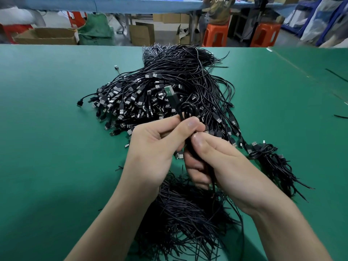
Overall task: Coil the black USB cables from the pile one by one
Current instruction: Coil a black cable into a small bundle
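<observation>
at the far left, on the floor beyond the table edge, an open cardboard box (45, 35) sits beside a green sack (96, 29). the green table (47, 129) fills most of the view. a single loose plug (116, 68) lies on it, just apart from the upper left of the pile.

the pile (150, 98) of black usb cables spreads across the middle of the table. its plug ends are massed toward the left and its thin wires sweep away to the far edge.

the left hand (152, 147) is raised over the near side of the pile. its thumb and forefinger pinch one black usb cable (172, 100) just below a small loop. the metal plug (168, 90) of that cable points up and away, above the fingertips. the right hand (222, 162) meets the left one. its thumb presses on the same cable and its fingers curl round the strand, which runs down through the palm. below both wrists lies a mass of loose wire ends (188, 213), reaching toward the near edge.

right of the hands, a small bundle (263, 149) of cables lies on the table, its wire tails fanning out to the lower right. in the background, a person (219, 10) sits on an orange stool (214, 34), and a second orange stool (265, 34) stands further right. a thin black strip (337, 75) lies near the table's right edge.
</observation>
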A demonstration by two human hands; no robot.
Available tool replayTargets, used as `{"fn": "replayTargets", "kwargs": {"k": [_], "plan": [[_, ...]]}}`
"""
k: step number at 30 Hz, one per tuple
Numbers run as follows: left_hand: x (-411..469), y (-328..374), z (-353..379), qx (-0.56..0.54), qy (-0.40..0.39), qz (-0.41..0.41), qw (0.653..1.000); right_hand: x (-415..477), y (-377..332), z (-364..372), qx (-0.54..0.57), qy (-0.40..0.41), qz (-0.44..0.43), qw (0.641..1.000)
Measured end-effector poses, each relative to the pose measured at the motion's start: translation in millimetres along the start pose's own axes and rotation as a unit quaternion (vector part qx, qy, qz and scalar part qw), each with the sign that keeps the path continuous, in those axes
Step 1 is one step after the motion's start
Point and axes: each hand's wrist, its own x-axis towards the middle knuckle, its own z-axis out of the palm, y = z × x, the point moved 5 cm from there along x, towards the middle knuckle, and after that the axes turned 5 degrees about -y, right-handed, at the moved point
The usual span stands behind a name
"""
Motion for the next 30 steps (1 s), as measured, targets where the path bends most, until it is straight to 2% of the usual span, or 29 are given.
{"fn": "replayTargets", "kwargs": {"k": [6, 9, 11, 13, 15, 21, 24, 27, 30], "plan": [[1, 4, -4, 0.020, -0.006, 0.055, 0.998, 0, 2, 2, 0.066, -0.037, -0.001, 0.997], [4, 10, -6, 0.020, -0.098, 0.081, 0.992, 1, 0, 4, 0.090, -0.064, -0.004, 0.994], [5, 10, -9, 0.011, -0.168, 0.070, 0.983, 1, -1, 7, 0.128, -0.099, -0.008, 0.987], [5, 6, -13, -0.010, -0.184, 0.060, 0.981, 0, -2, 12, 0.164, -0.139, -0.004, 0.977], [5, 4, -14, -0.041, -0.166, 0.054, 0.984, 0, 0, 14, 0.169, -0.148, 0.000, 0.974], [9, 0, -16, -0.080, -0.113, 0.036, 0.990, 2, -2, 5, 0.001, -0.048, -0.028, 0.998], [7, 0, -12, -0.074, -0.105, 0.021, 0.991, 3, -3, 5, -0.022, -0.021, -0.033, 0.999], [6, 1, -8, -0.055, -0.076, 0.052, 0.994, 3, -5, 2, -0.046, -0.008, -0.061, 0.997], [7, 7, -5, -0.031, -0.087, 0.082, 0.992, 2, -8, -6, -0.117, 0.001, -0.091, 0.989]]}}
